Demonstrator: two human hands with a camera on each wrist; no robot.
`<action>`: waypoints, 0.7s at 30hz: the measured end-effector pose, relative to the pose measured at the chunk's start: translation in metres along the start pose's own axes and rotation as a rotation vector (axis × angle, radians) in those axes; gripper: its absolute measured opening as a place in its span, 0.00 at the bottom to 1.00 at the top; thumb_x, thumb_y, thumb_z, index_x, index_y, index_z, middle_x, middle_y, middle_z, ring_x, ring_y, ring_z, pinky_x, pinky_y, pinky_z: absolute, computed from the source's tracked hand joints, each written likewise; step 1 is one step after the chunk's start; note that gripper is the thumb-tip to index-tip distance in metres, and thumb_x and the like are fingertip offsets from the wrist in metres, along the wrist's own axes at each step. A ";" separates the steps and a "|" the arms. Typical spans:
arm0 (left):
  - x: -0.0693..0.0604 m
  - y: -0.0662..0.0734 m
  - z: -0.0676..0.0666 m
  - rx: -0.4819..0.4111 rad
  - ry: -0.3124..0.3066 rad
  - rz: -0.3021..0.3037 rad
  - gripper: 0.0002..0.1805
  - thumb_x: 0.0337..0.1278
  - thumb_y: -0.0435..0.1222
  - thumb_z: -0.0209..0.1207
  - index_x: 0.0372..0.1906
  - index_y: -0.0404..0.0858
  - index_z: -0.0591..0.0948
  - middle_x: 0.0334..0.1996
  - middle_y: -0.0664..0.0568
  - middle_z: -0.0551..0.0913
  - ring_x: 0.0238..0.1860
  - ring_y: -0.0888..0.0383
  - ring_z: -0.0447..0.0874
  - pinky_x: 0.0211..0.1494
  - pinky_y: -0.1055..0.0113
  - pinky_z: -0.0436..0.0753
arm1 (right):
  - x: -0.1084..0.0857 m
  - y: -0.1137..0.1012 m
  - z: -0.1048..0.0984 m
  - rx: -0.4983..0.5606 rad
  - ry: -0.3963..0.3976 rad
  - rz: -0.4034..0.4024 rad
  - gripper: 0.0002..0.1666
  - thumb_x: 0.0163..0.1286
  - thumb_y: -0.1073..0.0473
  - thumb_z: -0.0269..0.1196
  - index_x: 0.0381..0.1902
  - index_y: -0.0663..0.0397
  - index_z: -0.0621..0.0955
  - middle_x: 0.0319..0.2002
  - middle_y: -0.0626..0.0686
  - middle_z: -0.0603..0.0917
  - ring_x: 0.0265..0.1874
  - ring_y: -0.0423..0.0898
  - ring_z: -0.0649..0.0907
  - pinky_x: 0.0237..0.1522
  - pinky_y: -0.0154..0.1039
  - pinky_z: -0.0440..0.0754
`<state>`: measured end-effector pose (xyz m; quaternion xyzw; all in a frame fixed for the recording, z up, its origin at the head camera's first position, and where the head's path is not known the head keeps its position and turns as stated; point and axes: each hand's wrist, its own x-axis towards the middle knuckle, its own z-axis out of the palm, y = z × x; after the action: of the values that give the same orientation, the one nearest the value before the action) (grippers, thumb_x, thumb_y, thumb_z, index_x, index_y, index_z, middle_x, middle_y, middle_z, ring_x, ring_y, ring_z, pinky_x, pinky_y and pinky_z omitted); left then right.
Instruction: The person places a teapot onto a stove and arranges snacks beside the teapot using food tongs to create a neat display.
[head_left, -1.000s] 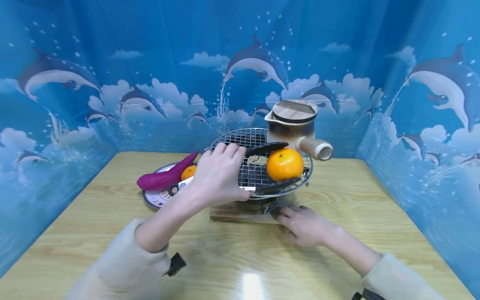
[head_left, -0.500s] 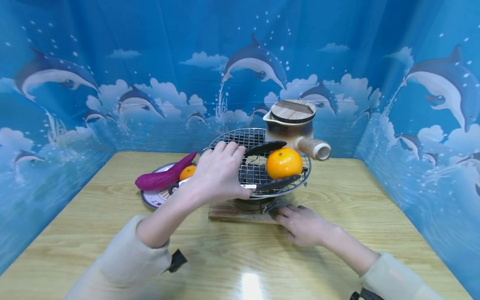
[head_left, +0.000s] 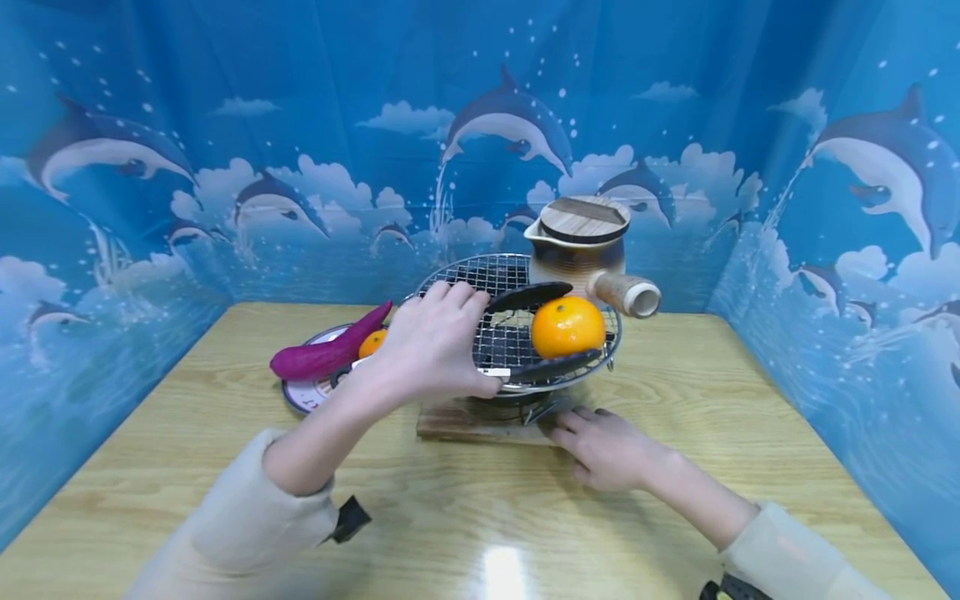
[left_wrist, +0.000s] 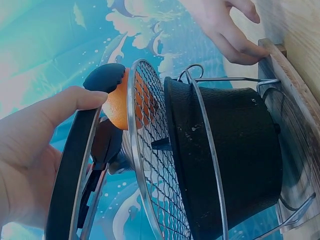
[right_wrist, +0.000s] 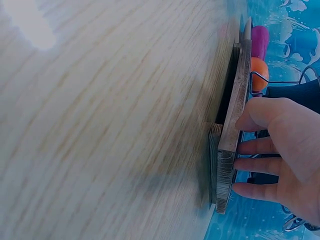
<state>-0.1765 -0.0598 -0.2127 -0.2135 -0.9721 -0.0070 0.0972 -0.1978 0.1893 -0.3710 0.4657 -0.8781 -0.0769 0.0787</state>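
My left hand [head_left: 435, 346] holds a pair of tongs [left_wrist: 72, 175] with black tips, fingers on one arm and thumb on the other. The tips lie on either side of an orange [head_left: 567, 327], which is on or just over the round wire grill [head_left: 483, 271]; I cannot tell whether it bears on the mesh. Under the grill is a black stove [left_wrist: 230, 150] in a wire frame, on a wooden board [head_left: 472, 429]. My right hand [head_left: 603, 450] rests its fairly straight fingers on the board's right end, as the right wrist view shows.
A teapot [head_left: 573, 265] with a wooden lid and side handle stands at the grill's back right, its handle jutting toward me. Left of the stove, a plate [head_left: 296, 402] bears a long purple vegetable [head_left: 322, 358] and another orange [head_left: 371, 343]. A dolphin-print curtain [head_left: 300, 100] encloses the table.
The scene has shifted very slightly in the head view. Both hands, the tongs and the orange otherwise keep their places.
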 end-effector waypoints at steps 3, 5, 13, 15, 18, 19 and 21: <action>0.000 0.000 0.000 -0.010 0.003 0.005 0.51 0.31 0.61 0.66 0.64 0.38 0.67 0.57 0.47 0.70 0.54 0.50 0.66 0.52 0.54 0.73 | 0.000 0.000 0.000 0.004 -0.002 0.004 0.26 0.49 0.57 0.65 0.50 0.54 0.77 0.44 0.52 0.77 0.41 0.49 0.78 0.40 0.46 0.79; 0.001 0.001 0.000 -0.012 0.003 0.006 0.51 0.31 0.61 0.66 0.64 0.38 0.68 0.56 0.47 0.71 0.53 0.50 0.66 0.50 0.55 0.74 | 0.001 0.000 -0.001 0.006 -0.007 0.010 0.26 0.50 0.56 0.65 0.49 0.53 0.78 0.43 0.52 0.77 0.41 0.49 0.77 0.40 0.46 0.79; 0.003 0.003 0.003 -0.014 0.003 0.005 0.50 0.30 0.62 0.65 0.61 0.38 0.69 0.51 0.48 0.73 0.47 0.52 0.67 0.44 0.61 0.76 | 0.002 -0.002 -0.002 0.020 -0.035 0.025 0.26 0.51 0.56 0.64 0.51 0.53 0.78 0.45 0.52 0.77 0.42 0.49 0.77 0.41 0.46 0.79; 0.004 0.004 0.004 -0.013 0.007 0.006 0.49 0.30 0.62 0.65 0.61 0.37 0.70 0.52 0.48 0.73 0.47 0.52 0.67 0.44 0.61 0.76 | 0.002 -0.002 -0.003 0.020 -0.032 0.026 0.26 0.51 0.57 0.64 0.51 0.53 0.78 0.45 0.53 0.77 0.41 0.50 0.78 0.41 0.46 0.79; 0.004 0.004 0.004 -0.015 0.006 0.005 0.50 0.31 0.62 0.65 0.62 0.37 0.69 0.52 0.47 0.73 0.47 0.52 0.68 0.44 0.60 0.76 | 0.002 -0.002 -0.004 0.017 -0.025 0.026 0.26 0.50 0.58 0.64 0.50 0.54 0.78 0.45 0.53 0.77 0.41 0.50 0.78 0.41 0.47 0.79; 0.004 0.004 0.005 -0.014 0.006 0.003 0.50 0.31 0.62 0.65 0.62 0.37 0.69 0.52 0.48 0.73 0.47 0.52 0.67 0.44 0.60 0.77 | 0.002 -0.002 -0.004 0.017 -0.025 0.027 0.26 0.50 0.58 0.64 0.50 0.54 0.78 0.45 0.53 0.77 0.41 0.50 0.78 0.41 0.47 0.79; 0.004 0.004 0.005 -0.015 0.004 0.001 0.50 0.31 0.62 0.65 0.62 0.37 0.69 0.53 0.47 0.72 0.47 0.52 0.68 0.44 0.60 0.77 | 0.002 -0.002 -0.005 0.019 -0.031 0.029 0.26 0.50 0.58 0.64 0.50 0.53 0.78 0.45 0.53 0.77 0.41 0.50 0.78 0.41 0.47 0.79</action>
<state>-0.1794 -0.0541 -0.2171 -0.2148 -0.9716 -0.0149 0.0977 -0.1963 0.1864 -0.3669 0.4524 -0.8866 -0.0744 0.0618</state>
